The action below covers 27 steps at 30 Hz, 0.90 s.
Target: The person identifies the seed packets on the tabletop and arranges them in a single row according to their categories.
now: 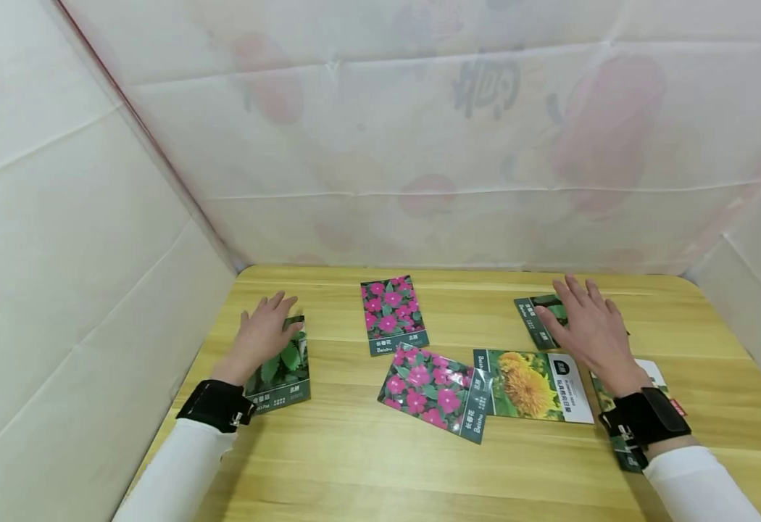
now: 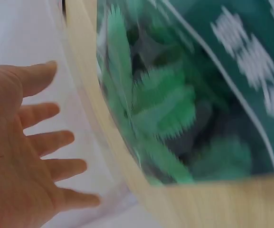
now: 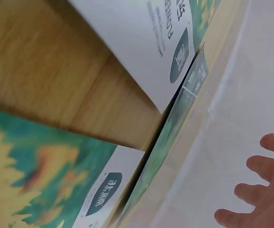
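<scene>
My left hand (image 1: 262, 339) is held with fingers spread above a seed packet (image 1: 287, 373) with green leaves on its front. In the left wrist view that hand (image 2: 20, 147) appears apart from the leafy packet (image 2: 165, 104). At the right, my right hand (image 1: 591, 332) reaches forward, fingers extended, over another leafy packet (image 1: 537, 322) that it partly covers. Below its wrist lies a packet (image 1: 653, 373), mostly hidden by the wrist and band. Beside that wrist rests a yellow sunflower seed packet (image 1: 527, 386). Neither hand holds anything.
Two seed packets with pink flowers lie mid-table: one upright packet (image 1: 393, 312) farther back, and a slanted packet (image 1: 433, 391) touching the sunflower packet's left end. The wooden table (image 1: 328, 464) meets a white fabric wall (image 1: 354, 232) behind, with more fabric at both sides.
</scene>
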Available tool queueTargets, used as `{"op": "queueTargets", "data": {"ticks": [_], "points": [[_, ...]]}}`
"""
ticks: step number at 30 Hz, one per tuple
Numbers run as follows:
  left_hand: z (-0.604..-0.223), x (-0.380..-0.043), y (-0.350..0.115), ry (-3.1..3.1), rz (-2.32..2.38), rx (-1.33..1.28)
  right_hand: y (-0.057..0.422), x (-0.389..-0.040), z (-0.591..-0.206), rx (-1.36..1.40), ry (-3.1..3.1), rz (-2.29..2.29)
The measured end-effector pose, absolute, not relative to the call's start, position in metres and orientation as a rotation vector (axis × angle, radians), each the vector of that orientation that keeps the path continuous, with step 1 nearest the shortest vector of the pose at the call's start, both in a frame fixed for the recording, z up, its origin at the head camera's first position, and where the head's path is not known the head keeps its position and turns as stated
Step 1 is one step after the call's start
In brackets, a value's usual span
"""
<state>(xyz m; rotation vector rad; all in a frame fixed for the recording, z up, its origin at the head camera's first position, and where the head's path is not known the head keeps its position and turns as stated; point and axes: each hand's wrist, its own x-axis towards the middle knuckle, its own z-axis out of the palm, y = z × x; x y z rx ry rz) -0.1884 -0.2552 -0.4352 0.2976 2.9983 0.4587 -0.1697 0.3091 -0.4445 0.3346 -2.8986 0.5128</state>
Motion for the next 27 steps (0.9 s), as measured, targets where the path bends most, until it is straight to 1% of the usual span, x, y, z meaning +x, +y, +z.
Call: {"op": "queueTargets", "data": {"ticks": [10, 15, 27], "points": [[-0.433, -0.188, -0.28, 2.814, 0.471, 0.378, 0.311, -0.17, -0.456, 0.363, -2.858, 0.498], [-0.436, -0.184, -0.287, 2.779, 0.507, 0.381, 0.307, -0.17, -0.454, 0.359, -2.87, 0.51], [-0.437, -0.193, -0.28, 2.843, 0.544, 0.464, 0.3, -0.168, -0.453, 0.388, -2.824, 0.468]]}}
